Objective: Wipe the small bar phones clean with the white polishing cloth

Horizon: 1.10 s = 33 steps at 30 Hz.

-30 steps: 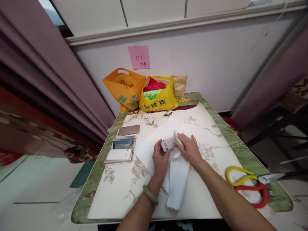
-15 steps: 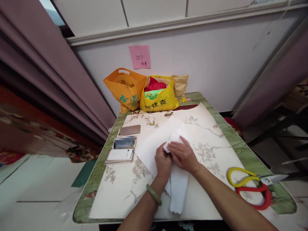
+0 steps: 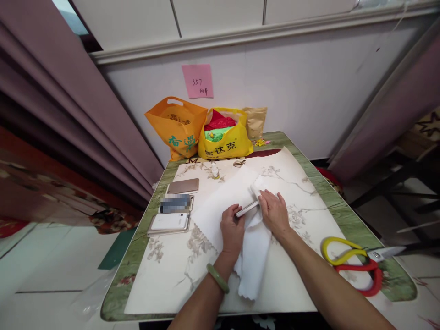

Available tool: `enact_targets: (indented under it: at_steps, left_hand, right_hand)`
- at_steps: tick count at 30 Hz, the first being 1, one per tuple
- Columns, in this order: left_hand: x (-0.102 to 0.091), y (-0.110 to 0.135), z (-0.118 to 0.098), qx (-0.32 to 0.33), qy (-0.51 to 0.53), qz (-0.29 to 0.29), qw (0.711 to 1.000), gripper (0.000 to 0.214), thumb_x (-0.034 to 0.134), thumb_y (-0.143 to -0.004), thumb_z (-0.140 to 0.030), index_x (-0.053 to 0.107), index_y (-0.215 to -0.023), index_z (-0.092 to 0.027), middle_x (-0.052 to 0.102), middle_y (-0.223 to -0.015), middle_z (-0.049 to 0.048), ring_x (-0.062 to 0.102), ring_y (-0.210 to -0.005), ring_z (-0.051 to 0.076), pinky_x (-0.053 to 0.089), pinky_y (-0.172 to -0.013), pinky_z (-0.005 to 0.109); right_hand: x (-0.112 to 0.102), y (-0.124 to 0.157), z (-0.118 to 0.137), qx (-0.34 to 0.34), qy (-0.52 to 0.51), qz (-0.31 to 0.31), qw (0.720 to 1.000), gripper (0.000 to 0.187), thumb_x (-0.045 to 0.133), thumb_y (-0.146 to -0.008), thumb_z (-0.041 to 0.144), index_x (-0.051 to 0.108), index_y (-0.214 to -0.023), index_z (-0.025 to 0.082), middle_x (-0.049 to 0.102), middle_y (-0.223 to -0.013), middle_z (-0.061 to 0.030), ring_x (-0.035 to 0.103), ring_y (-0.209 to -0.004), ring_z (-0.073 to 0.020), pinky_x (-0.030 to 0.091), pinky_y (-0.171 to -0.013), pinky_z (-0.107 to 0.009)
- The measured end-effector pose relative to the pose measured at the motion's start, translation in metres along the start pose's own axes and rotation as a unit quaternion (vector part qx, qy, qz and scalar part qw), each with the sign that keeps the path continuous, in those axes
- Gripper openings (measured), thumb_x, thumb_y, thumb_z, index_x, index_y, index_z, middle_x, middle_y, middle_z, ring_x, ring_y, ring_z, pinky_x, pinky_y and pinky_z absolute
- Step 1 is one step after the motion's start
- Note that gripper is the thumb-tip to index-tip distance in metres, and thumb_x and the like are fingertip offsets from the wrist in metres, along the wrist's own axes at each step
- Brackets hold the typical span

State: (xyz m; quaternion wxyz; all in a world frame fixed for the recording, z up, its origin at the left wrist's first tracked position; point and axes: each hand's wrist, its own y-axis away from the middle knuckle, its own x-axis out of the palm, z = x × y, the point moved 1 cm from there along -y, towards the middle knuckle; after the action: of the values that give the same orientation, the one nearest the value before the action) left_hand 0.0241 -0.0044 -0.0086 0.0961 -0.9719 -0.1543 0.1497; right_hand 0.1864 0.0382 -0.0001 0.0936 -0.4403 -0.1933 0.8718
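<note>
Left hand (image 3: pixel 233 229) is gripping a slim silver phone (image 3: pixel 248 209) edge-up mid-table (image 3: pixel 137 247). The right hand (image 3: pixel 275 213), at its 3 o'clock, pinches the white cloth (image 3: pixel 254 256) against it. The cloth trails toward 6. Three spare phones (image 3: pixel 172 204) sit at 9, and the scissors (image 3: pixel 354 266) at 4.

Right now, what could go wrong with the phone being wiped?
1. The left hand pinches the phone by one end, edge up, while the right hand presses the cloth on it. The phone may slip onto the table.
2. The scissors lie near the right forearm, with the blade tip past the table edge. A nudge might knock them off.
</note>
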Motion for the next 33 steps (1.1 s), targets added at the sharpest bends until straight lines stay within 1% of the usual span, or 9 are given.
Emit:
enact_targets:
  at_steps: [5,9,14,16,18,23,25,28,33]
  left_hand:
    - [-0.002,0.0,-0.009,0.029,-0.049,-0.003,0.998,0.023,0.064,-0.076,-0.016,0.07,-0.097,-0.022,0.066,-0.096,0.0054,0.062,-0.093,0.019,0.05,-0.089,0.037]
    - [-0.005,-0.002,-0.01,-0.022,0.016,0.0,1.0,0.021,0.066,-0.077,-0.024,0.07,-0.097,-0.02,0.066,-0.09,0.0041,0.061,-0.085,0.017,0.05,-0.083,0.033]
    - [-0.009,-0.005,-0.009,-0.134,0.19,-0.012,0.972,0.028,0.067,-0.077,-0.041,0.062,-0.089,-0.017,0.06,-0.08,-0.0011,0.06,-0.068,0.013,0.052,-0.062,0.025]
    - [-0.008,-0.005,-0.009,-0.169,0.21,-0.026,0.963,0.032,0.067,-0.075,-0.046,0.058,-0.084,-0.017,0.059,-0.078,-0.0021,0.06,-0.062,0.012,0.051,-0.055,0.024]
    - [-0.007,-0.004,-0.01,-0.183,0.22,-0.025,0.958,0.034,0.068,-0.075,-0.048,0.056,-0.082,-0.016,0.059,-0.077,-0.0018,0.061,-0.061,0.012,0.052,-0.056,0.024]
    - [-0.007,-0.006,-0.012,-0.181,0.276,-0.024,0.943,0.036,0.067,-0.077,-0.046,0.062,-0.092,-0.014,0.067,-0.088,0.0044,0.064,-0.076,0.016,0.056,-0.071,0.03]
    - [-0.009,-0.009,-0.013,-0.183,0.313,-0.035,0.931,0.037,0.067,-0.077,-0.045,0.063,-0.097,-0.014,0.068,-0.094,0.0065,0.064,-0.084,0.017,0.055,-0.076,0.033]
    - [-0.011,-0.01,-0.013,-0.197,0.35,-0.042,0.915,0.038,0.066,-0.078,-0.045,0.063,-0.098,-0.013,0.068,-0.098,0.0075,0.063,-0.089,0.019,0.056,-0.077,0.036]
    - [-0.011,-0.011,-0.009,-0.192,0.365,-0.049,0.91,0.037,0.067,-0.078,-0.044,0.063,-0.098,-0.013,0.067,-0.099,0.0078,0.063,-0.092,0.02,0.056,-0.078,0.037]
  right_hand:
    - [0.004,0.0,-0.002,0.024,-0.037,0.003,0.999,0.043,0.027,-0.1,0.037,0.066,-0.108,0.02,0.069,-0.114,-0.0086,0.056,-0.119,-0.0239,0.02,-0.111,-0.052]
    - [0.0,-0.003,-0.006,0.073,-0.081,-0.056,0.992,0.049,0.026,-0.099,0.043,0.066,-0.088,0.018,0.072,-0.093,-0.0084,0.062,-0.097,-0.0217,0.027,-0.107,-0.047]
    - [-0.004,-0.001,-0.009,0.173,-0.155,-0.152,0.961,0.052,0.029,-0.098,0.051,0.054,-0.065,0.02,0.058,-0.06,-0.0011,0.051,-0.059,-0.0157,0.046,-0.071,-0.032]
    - [-0.004,0.0,-0.004,0.136,-0.159,-0.157,0.965,0.048,0.03,-0.099,0.047,0.058,-0.071,0.019,0.063,-0.069,-0.0041,0.056,-0.066,-0.0173,0.047,-0.071,-0.032]
    - [-0.003,0.002,0.004,0.04,-0.146,-0.135,0.979,0.041,0.032,-0.1,0.04,0.065,-0.089,0.018,0.07,-0.09,-0.0085,0.063,-0.086,-0.0201,0.047,-0.085,-0.037]
    - [0.0,0.007,0.024,-0.208,-0.137,0.007,0.969,0.035,0.039,-0.099,0.025,0.057,-0.128,0.024,0.064,-0.126,-0.0047,0.055,-0.122,-0.0192,0.037,-0.109,-0.045]
    - [0.001,0.007,0.024,-0.213,-0.152,0.008,0.965,0.038,0.039,-0.098,0.024,0.054,-0.133,0.025,0.06,-0.131,-0.0043,0.052,-0.126,-0.019,0.038,-0.109,-0.044]
    - [0.003,0.007,0.019,-0.141,-0.169,-0.029,0.975,0.04,0.038,-0.099,0.027,0.052,-0.136,0.024,0.056,-0.135,-0.005,0.051,-0.126,-0.0195,0.043,-0.107,-0.041]
    - [0.008,0.008,0.015,-0.102,-0.145,-0.037,0.983,0.036,0.046,-0.096,0.031,0.059,-0.129,0.023,0.066,-0.123,-0.0054,0.062,-0.112,-0.0204,0.05,-0.1,-0.038]
